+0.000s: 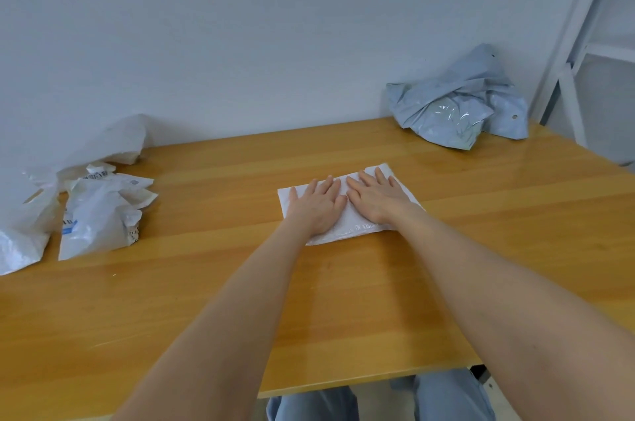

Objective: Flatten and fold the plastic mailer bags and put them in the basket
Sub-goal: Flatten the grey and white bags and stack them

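A white plastic mailer bag (pixel 357 224) lies flat on the wooden table (pixel 213 283), a little right of centre. My left hand (pixel 318 205) presses on its left half with straight fingers. Beside it, my right hand (pixel 378 197) presses flat on the right half, fingers spread toward the wall. The two hands nearly touch at the index fingers. No basket is in view.
Several crumpled white mailer bags (pixel 99 214) lie at the table's left edge. A heap of grey-blue mailer bags (pixel 457 104) sits at the back right against the wall. A white metal frame (pixel 580 52) stands to the right of the table.
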`<state>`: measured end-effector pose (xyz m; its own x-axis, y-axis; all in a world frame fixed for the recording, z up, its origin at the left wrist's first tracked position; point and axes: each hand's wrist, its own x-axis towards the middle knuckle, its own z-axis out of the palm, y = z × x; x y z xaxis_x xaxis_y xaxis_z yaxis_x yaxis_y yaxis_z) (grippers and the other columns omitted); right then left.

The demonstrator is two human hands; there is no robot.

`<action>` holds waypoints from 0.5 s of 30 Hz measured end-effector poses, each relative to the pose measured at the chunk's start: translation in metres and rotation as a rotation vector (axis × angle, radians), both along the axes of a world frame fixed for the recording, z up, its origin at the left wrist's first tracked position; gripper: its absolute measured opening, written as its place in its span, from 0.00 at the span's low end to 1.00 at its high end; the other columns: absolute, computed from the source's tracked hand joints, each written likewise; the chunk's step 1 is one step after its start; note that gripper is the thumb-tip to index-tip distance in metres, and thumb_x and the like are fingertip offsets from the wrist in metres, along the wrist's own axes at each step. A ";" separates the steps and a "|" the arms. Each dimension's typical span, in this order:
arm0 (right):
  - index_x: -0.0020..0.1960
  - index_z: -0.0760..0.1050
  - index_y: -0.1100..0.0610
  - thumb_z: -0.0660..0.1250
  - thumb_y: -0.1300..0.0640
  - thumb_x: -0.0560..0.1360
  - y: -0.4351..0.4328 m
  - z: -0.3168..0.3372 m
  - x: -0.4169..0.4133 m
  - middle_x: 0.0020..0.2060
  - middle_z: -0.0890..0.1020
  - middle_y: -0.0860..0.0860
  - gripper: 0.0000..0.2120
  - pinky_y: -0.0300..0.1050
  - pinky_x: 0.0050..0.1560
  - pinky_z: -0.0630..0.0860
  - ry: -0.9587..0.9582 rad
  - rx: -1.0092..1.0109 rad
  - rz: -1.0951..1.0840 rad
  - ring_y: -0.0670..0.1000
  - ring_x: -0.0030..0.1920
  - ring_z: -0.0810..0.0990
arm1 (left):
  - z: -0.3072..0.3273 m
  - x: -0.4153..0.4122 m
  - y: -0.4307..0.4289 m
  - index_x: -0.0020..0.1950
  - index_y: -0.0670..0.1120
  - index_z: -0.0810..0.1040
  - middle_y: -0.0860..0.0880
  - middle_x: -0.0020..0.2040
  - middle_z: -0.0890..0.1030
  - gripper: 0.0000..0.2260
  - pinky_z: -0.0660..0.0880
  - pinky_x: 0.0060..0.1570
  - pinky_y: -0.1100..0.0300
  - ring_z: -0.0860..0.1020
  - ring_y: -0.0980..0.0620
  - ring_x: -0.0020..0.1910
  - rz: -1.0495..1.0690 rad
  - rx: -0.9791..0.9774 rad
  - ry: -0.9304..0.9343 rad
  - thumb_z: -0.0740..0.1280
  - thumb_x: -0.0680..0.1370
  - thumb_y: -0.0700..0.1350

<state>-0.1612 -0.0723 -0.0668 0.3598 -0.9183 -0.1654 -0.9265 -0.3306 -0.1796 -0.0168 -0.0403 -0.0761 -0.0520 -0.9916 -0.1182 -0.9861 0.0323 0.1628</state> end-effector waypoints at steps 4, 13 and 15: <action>0.79 0.44 0.47 0.39 0.46 0.83 0.000 -0.002 0.000 0.78 0.44 0.49 0.25 0.54 0.75 0.39 -0.001 -0.001 0.001 0.55 0.77 0.38 | -0.001 0.000 0.000 0.79 0.52 0.46 0.55 0.79 0.45 0.24 0.42 0.73 0.39 0.44 0.51 0.78 -0.001 -0.007 0.001 0.41 0.83 0.55; 0.79 0.45 0.46 0.39 0.46 0.83 0.001 -0.003 0.000 0.78 0.45 0.48 0.25 0.53 0.76 0.39 -0.008 -0.014 -0.015 0.55 0.77 0.39 | -0.002 -0.001 0.002 0.79 0.52 0.48 0.54 0.79 0.47 0.24 0.43 0.74 0.40 0.45 0.51 0.78 -0.005 -0.045 -0.002 0.42 0.83 0.54; 0.79 0.45 0.46 0.39 0.45 0.82 0.001 -0.004 0.001 0.78 0.45 0.48 0.25 0.53 0.76 0.39 -0.009 -0.026 -0.027 0.55 0.77 0.39 | -0.002 -0.001 0.001 0.79 0.52 0.48 0.54 0.79 0.48 0.24 0.43 0.74 0.41 0.46 0.51 0.78 -0.014 -0.056 0.003 0.42 0.83 0.54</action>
